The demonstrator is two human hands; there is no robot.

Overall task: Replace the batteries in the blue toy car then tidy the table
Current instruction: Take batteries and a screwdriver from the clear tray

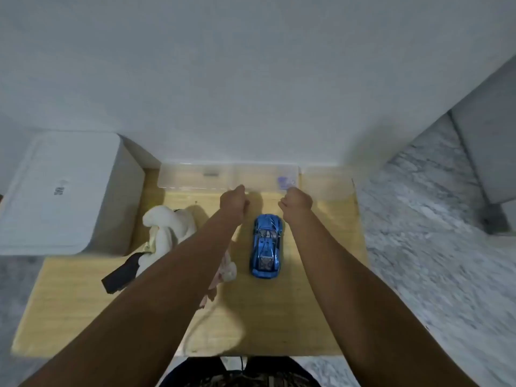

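Blue toy car (pixel 266 246) lies between both forearms, nearer than each fisted hand.

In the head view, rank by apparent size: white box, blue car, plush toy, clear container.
1. White box, largest.
2. Clear container; its transparent edges are hard to trace.
3. Plush toy, partly hidden by the left arm.
4. Blue car, smallest.

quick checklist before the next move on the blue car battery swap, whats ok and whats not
1. Blue toy car within reach, between the forearms: ok.
2. Car turned belly up for the battery door: not ok, its roof faces up.
3. Left hand free: cannot tell, fingers curled at the clear plastic box.
4. Right hand free: cannot tell, same pose.
5. Fresh batteries in sight: cannot tell.
6. Table tidy: not ok, white plush toy and black object lie out.
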